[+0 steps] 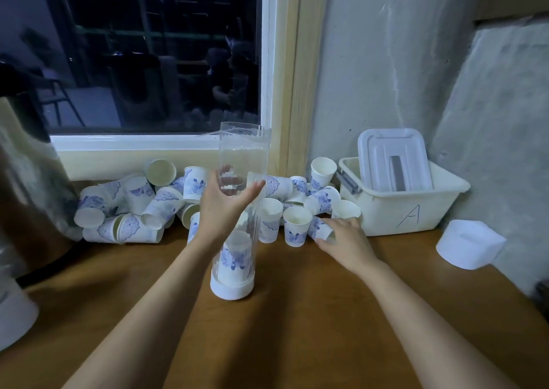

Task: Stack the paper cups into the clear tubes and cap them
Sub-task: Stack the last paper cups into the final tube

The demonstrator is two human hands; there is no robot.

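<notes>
1. Fingers (214, 180) of the left hand (222, 207) curl round the middle of the tall clear plastic tube (245, 148). The thumb lies on its near right side and the rest show through the wall.
2. The tube stands upright on the brown wooden desk (297, 314), seated in a white base cap (231, 289). A few nested blue-patterned cups (234, 255) fill only its bottom part, and its mouth is open.
3. The right hand (349, 238) reaches to the right of the tube. Its fingers close over a white paper cup with blue print (318, 229), which lies on its side at the near edge of the heap of loose paper cups (133, 207) along the window wall.
4. The coming move seems to turn on this: the tube's long axis is vertical, and its rim sits up and to the left of the right hand. The lying cup must therefore be lifted, stood base-down and carried left over the rim. The right hand is the nearer 1, since the left is busy steadying.
5. A white rounded plastic cap (471, 244) rests at the desk's far right, beside the white bin marked A (416, 219). It is likely the top cap, and it is not needed yet.
</notes>
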